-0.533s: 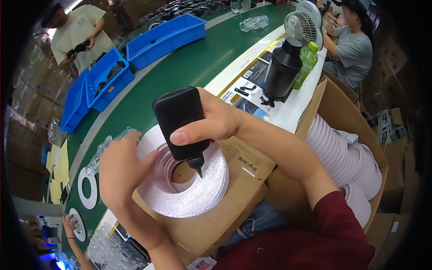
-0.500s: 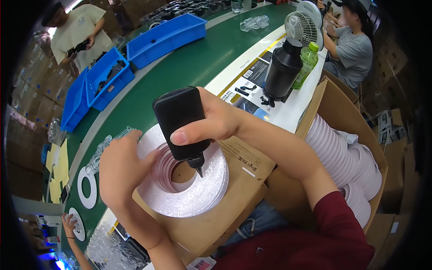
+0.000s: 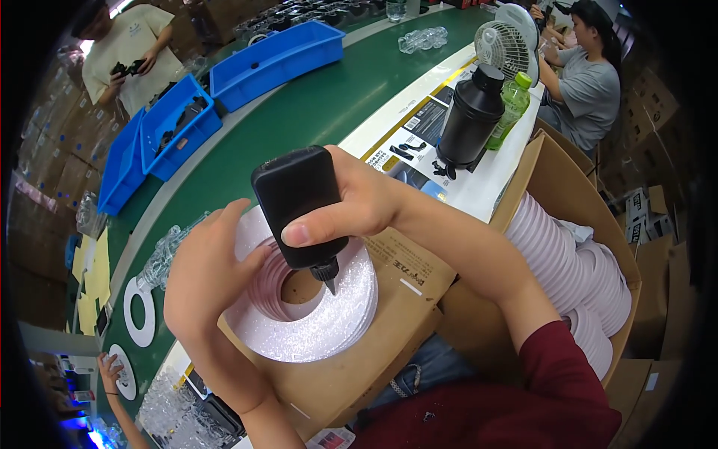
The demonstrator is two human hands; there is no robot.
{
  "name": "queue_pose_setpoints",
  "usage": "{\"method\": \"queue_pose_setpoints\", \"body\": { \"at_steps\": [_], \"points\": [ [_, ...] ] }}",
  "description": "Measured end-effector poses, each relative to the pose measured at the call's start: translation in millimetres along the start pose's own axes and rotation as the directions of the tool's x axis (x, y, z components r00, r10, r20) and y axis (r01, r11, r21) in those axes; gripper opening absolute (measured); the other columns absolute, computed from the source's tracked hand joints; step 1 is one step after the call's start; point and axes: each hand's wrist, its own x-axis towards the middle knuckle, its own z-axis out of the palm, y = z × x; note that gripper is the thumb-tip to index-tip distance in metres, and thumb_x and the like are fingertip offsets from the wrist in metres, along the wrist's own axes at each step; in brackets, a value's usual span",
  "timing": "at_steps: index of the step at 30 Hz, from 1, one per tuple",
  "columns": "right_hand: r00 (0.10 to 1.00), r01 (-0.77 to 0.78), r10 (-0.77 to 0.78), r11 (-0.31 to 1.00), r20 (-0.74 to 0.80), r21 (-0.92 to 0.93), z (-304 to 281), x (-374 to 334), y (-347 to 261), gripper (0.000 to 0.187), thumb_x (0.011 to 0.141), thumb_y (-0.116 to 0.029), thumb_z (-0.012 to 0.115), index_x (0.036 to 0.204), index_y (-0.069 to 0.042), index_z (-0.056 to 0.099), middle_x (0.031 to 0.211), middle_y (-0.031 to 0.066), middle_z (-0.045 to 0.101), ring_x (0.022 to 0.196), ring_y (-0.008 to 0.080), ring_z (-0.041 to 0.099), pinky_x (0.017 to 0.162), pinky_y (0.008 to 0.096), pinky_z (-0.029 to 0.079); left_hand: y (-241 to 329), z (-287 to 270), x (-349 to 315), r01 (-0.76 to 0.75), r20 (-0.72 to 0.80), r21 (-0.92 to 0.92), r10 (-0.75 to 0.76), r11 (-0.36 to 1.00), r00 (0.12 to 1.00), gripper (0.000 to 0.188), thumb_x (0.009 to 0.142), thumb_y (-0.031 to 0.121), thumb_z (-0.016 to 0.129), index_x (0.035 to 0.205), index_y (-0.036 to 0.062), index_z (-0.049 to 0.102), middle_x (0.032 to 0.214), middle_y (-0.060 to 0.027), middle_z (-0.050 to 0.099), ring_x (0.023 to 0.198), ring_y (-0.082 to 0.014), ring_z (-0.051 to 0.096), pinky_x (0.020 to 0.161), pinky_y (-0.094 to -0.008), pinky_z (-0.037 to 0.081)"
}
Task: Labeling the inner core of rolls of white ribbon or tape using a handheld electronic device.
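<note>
- Belt [image 3: 299, 127]: green, curves from 8 to 1 o'clock. Blue bins [image 3: 277, 60] on it at 11–12 o'clock; clear plastic parts lie by its edge.
- Carton [image 3: 568, 194] at 3 o'clock: open, brown, packed with pale pink rings stacked on edge.
- Box [image 3: 389, 329] at centre, brown cardboard on your lap; a white label strip sits on its top at 3 o'clock of the ring.
- Ring [image 3: 336, 322]: white, glittery, flat on the box, pink rings layered beneath its inner edge.
- Your left hand [image 3: 206, 280] at 9 o'clock of the ring: fingers curled round its rim, pressing it down.
- Your right hand [image 3: 359, 206]: closed firmly round the bottle [image 3: 295, 202], black, tipped nozzle-down; tip sits just at the ring's inner edge.
- Step, as I judge: you're dispensing along the inner edge. Next calls for a steady squeeze while you follow the edge round.
- Printed sheet [image 3: 419, 142] at 1 o'clock: dark, rectangular, product pictures; black jug and green bottle stand just beyond it.
</note>
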Motion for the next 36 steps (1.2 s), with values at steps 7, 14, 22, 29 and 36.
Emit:
{"method": "queue_pose_setpoints", "body": {
  "at_steps": [7,14,22,29,36],
  "points": [
    [1.000,0.029,-0.029,1.000,0.007,-0.003,2.4,0.9,1.4,0.037,0.078,-0.018,0.084,0.105,-0.002,0.064,0.089,0.0030,0.065,0.083,0.0108,0.062,0.073,0.0269,0.051,-1.5,-4.8,-1.8,0.064,0.101,-0.035,-0.060,0.997,0.993,0.048,0.081,0.025,0.078,0.120,0.0001,0.065,0.104,-0.0233,0.071,0.099,-0.0416,0.067,0.085,-0.0473,0.052],
    [0.988,0.129,-0.130,0.992,-0.084,-0.017,10.0,4.6,0.4,0.038,0.079,-0.029,0.085,0.098,-0.003,0.065,0.081,0.0027,0.065,0.075,0.0100,0.060,0.066,0.0263,0.050,-5.6,-15.7,-6.6,0.109,0.097,-0.015,-0.107,0.994,0.990,0.044,0.080,0.029,0.078,0.112,0.0001,0.067,0.095,-0.0244,0.071,0.094,-0.0408,0.067,0.082,-0.0481,0.053],
    [0.998,0.040,-0.041,0.999,-0.039,-0.006,26.7,7.8,-13.1,0.041,0.074,-0.022,0.085,0.104,-0.002,0.065,0.090,0.0044,0.067,0.083,0.0120,0.063,0.073,0.0277,0.052,-7.4,-29.6,-16.9,0.172,0.091,0.061,-0.177,0.983,0.980,0.048,0.079,0.033,0.079,0.111,0.0000,0.068,0.095,-0.0239,0.072,0.093,-0.0405,0.068,0.082,-0.0475,0.053],
    [0.998,0.061,-0.061,0.998,-0.012,0.026,32.4,7.5,-7.9,0.036,0.076,-0.021,0.085,0.100,-0.001,0.067,0.088,0.0059,0.070,0.080,0.0133,0.065,0.072,0.0285,0.053,-13.0,-22.4,-10.5,0.132,0.134,-0.009,-0.130,0.991,0.982,0.055,0.081,0.037,0.077,0.120,0.0005,0.067,0.105,-0.0254,0.071,0.098,-0.0421,0.068,0.086,-0.0470,0.054],
    [0.995,0.095,-0.095,0.995,-0.012,-0.023,27.4,3.6,-12.6,0.030,0.077,-0.021,0.086,0.093,-0.001,0.068,0.079,0.0057,0.070,0.072,0.0124,0.064,0.067,0.0280,0.052,-8.7,-11.6,-1.1,0.113,0.175,-0.048,-0.103,0.992,0.979,0.050,0.083,0.034,0.073,0.120,0.0007,0.066,0.105,-0.0265,0.070,0.099,-0.0436,0.067,0.085,-0.0485,0.053]
  ]
}}
